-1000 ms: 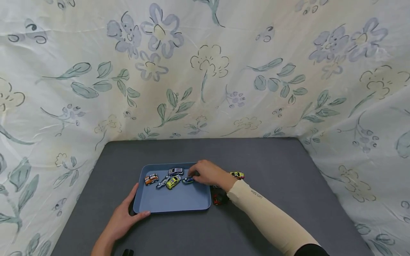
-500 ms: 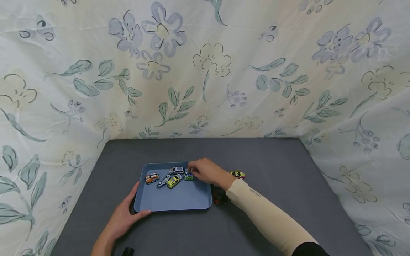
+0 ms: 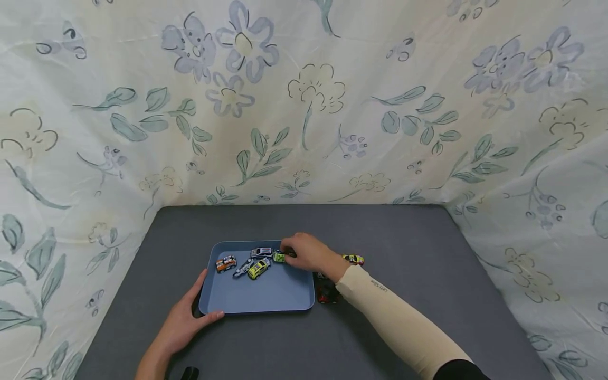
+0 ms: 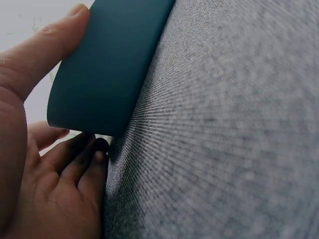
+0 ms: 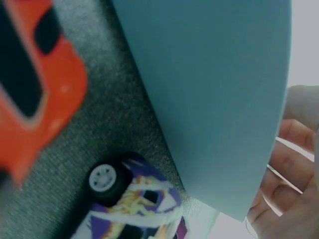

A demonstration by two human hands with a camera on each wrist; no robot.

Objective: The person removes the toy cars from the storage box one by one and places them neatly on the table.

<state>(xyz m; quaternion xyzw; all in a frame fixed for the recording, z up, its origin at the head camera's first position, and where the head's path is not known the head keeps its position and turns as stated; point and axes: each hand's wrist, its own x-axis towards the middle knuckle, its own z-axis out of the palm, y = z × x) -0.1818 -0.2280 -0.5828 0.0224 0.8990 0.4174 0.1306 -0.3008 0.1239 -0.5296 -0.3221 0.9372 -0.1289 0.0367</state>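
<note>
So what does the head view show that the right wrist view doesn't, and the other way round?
Only the head view shows the left hand at the tray's near left corner, plus the orange-and-white car, yellow car and green car inside it, the last at the right hand's fingers.

Only the right wrist view clearly shows the patterned car's purple, yellow and white markings and its spoked wheel.

Both show the tray, right hand, gray table surface and, apparently, the same red car.

Blue tray [image 3: 261, 296]; lime-green car [image 3: 278, 257]; flower-patterned cloth [image 3: 342, 169].
</note>
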